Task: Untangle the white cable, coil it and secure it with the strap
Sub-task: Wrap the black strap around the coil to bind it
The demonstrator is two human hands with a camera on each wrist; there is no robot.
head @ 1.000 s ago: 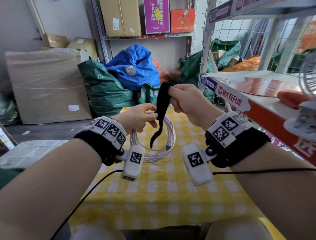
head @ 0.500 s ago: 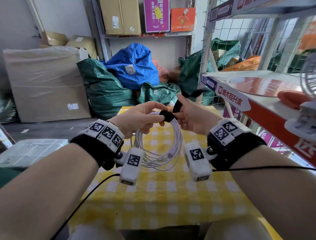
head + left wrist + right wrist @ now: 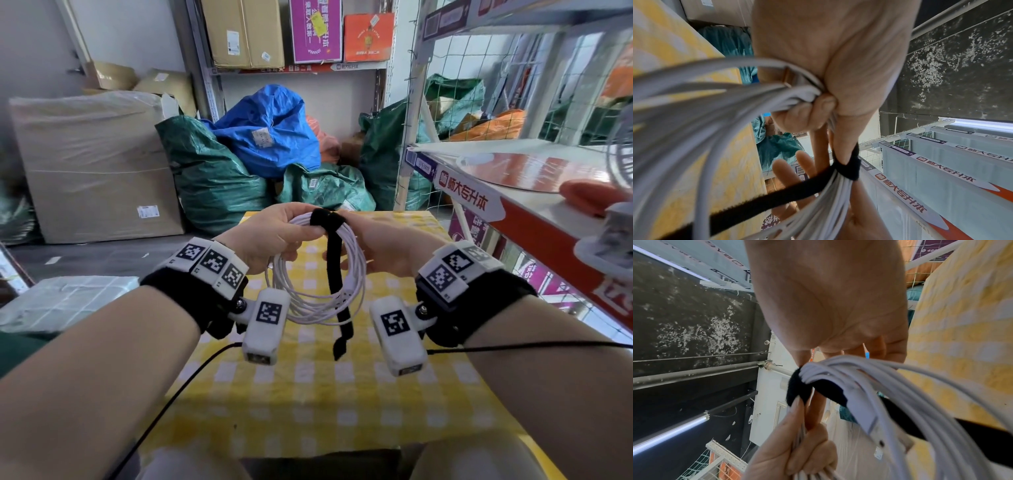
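The left hand (image 3: 274,236) has its fingers and thumb curled round the top of a coiled white round-sheathed cable (image 3: 317,274), pinching the bundled loops together; the left wrist view shows the strands squeezed between thumb and curled fingers. The right hand (image 3: 380,246) sits just beside it on the other side of the same bundle. Its fingers (image 3: 789,168) look fairly straight behind the loops, touching them, but whether the thumb pinches the strap is hidden, so I cannot tell if this grip is clenched or released.

Between the two hands, a black fuzzy hook-and-loop strap (image 3: 327,219) is wound over the top of the coil in one tight turn. Its long free tail (image 3: 339,301) hangs straight down across the face of the coil — from the wrapped point past the bottom loops, ending below them in the air.

The coil hangs upright in mid-air, above a bench covered in a yellow and white checked cloth (image 3: 308,411), not touching it. One white plug end (image 3: 869,415) lies among the loops on the lower right side.

The relation that matters: the tail's long axis runs vertically downward from the grip, and the right hand seems the freer one to catch it. My judgement is that the cable is untangled and coiled, and the strap half-fastened — the tail probably needs winding round and pressing onto itself.

Behind the bench stand green and blue woven sacks (image 3: 267,137) and metal shelving (image 3: 513,192).
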